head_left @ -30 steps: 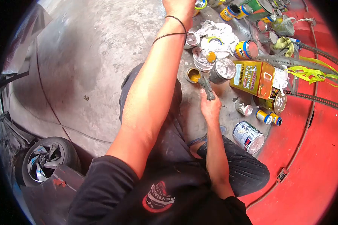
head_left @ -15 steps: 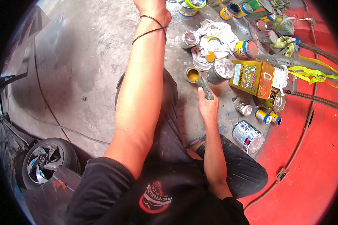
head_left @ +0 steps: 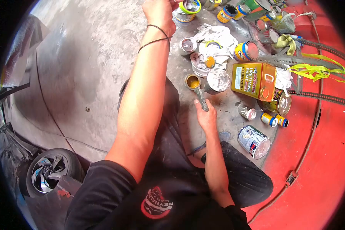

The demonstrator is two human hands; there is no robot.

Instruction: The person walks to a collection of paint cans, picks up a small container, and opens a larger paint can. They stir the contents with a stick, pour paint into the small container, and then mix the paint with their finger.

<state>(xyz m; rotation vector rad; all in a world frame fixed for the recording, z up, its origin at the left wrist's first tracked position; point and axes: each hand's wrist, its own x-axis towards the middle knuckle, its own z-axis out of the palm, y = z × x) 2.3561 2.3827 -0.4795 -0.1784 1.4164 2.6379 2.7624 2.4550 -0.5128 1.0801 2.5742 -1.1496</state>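
Note:
My right hand (head_left: 207,117) is closed round the grimy grey handle of a tool (head_left: 201,100). The far end of the tool reaches the rim of a small cup (head_left: 193,81) with yellow-brown material inside. Beside that cup stands a can with a whitish, stained lid (head_left: 218,80). My left hand (head_left: 160,11) is at the top edge, close to a tub with a lime-green rim (head_left: 186,16); its fingers are mostly cut off, and what they hold, if anything, is hidden.
White rags (head_left: 217,37), a yellow thinner tin (head_left: 253,81) and several paint cans lie to the right. A silver can (head_left: 254,142) rests on its side near my knee. Beyond is a red panel (head_left: 314,153) with a strap; a wheel (head_left: 50,172) is at lower left.
The cup and cans have shifted slightly left in view. My right hand and the tool have moved left and slightly down. More of the left hand shows at the top.

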